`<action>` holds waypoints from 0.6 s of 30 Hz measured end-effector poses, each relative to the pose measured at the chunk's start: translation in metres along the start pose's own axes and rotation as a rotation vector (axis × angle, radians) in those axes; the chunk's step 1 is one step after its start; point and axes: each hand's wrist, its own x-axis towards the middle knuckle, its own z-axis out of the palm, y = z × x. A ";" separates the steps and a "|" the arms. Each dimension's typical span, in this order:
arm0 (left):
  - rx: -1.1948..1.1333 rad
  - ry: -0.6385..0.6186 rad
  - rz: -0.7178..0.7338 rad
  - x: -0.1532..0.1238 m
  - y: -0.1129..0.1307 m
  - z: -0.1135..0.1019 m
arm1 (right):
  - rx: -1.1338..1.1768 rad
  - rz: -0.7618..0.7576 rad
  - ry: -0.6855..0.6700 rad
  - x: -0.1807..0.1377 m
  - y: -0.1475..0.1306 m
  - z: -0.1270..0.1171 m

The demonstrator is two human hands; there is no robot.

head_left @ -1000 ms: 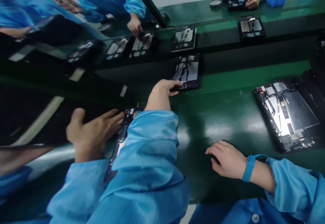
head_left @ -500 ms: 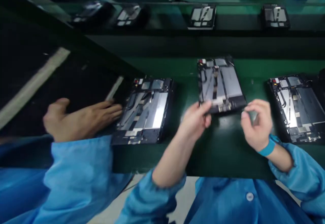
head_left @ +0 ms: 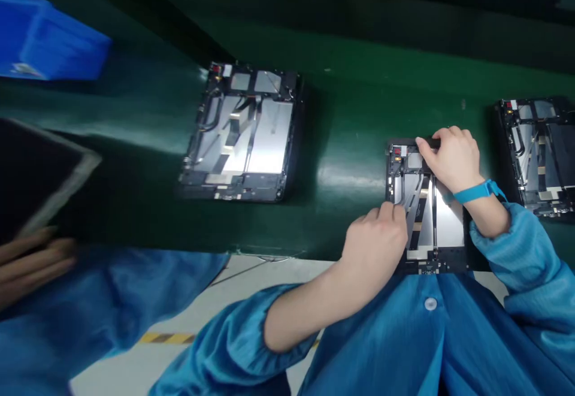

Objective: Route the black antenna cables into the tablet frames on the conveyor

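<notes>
An opened tablet [head_left: 450, 219] with bare battery plates and dark ribbon cables lies at the table's front edge, close to my body. My right hand [head_left: 456, 159], a blue band on its wrist, grips its top edge with the thumb near the corner. At its left side, my left hand [head_left: 377, 237] is closed with fingers curled against the edge; the fingertips are hidden. To the left lies an opened tablet, apparently on a stack [head_left: 272, 135], and a similar one [head_left: 545, 150] is at the right.
On the left, a co-worker's hand [head_left: 33, 261] holds a dark panel [head_left: 36, 174] with a pale edge, blurred. A blue bin [head_left: 67, 45] stands at the upper left. Across the back runs a dark ledge [head_left: 426, 0] with more devices.
The tablet has come down from above the table to its front edge. My right hand has moved to its top, my left to its side. The co-worker now holds a panel; the view has shifted.
</notes>
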 end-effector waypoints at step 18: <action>-0.969 0.191 -0.587 -0.008 -0.043 0.026 | 0.058 -0.255 -0.061 -0.042 -0.017 -0.040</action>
